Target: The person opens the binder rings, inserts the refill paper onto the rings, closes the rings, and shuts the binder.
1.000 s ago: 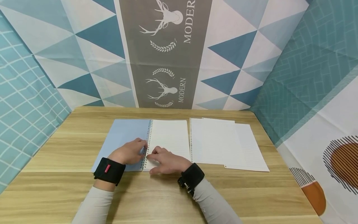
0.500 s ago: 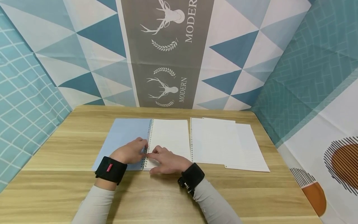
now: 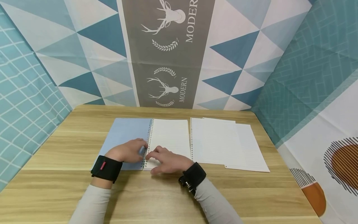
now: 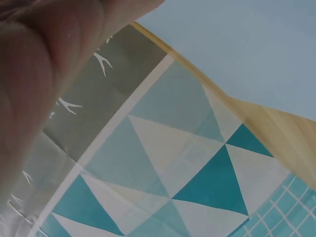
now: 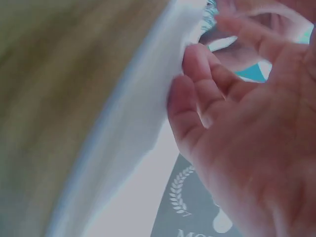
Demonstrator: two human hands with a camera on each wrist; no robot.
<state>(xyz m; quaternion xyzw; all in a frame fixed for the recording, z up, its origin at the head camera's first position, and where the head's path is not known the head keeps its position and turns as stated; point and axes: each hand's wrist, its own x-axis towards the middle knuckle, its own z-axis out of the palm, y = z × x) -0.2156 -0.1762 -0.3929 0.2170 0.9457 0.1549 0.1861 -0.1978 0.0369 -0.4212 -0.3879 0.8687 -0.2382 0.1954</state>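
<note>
A ring-bound notebook lies spread flat, with its blue cover (image 3: 127, 129) to the left and ruled white pages (image 3: 170, 133) to the right. My left hand (image 3: 126, 152) reaches across the cover, its fingertips bent down at the ring binding (image 3: 150, 132). Thumb and forefinger stand apart there. From the other side, my right hand (image 3: 170, 161) rests on the lower pages, its forefinger close to the same rings. In the right wrist view, loosely bent fingers (image 5: 185, 98) touch the paper edge. The left wrist view shows only a blurred part of the left hand (image 4: 29, 79) near the blue cover.
Several loose punched sheets (image 3: 213, 140) overlap to the right of the notebook, their holes along the left edge. All of it lies on a wooden table (image 3: 156, 199). Patterned cloth (image 3: 165, 56) hangs at the back and sides.
My left wrist has shifted slightly left, and the left thumb has parted from the right forefinger at the rings. The right hand moves only a little; notebook and sheets stay in place.
</note>
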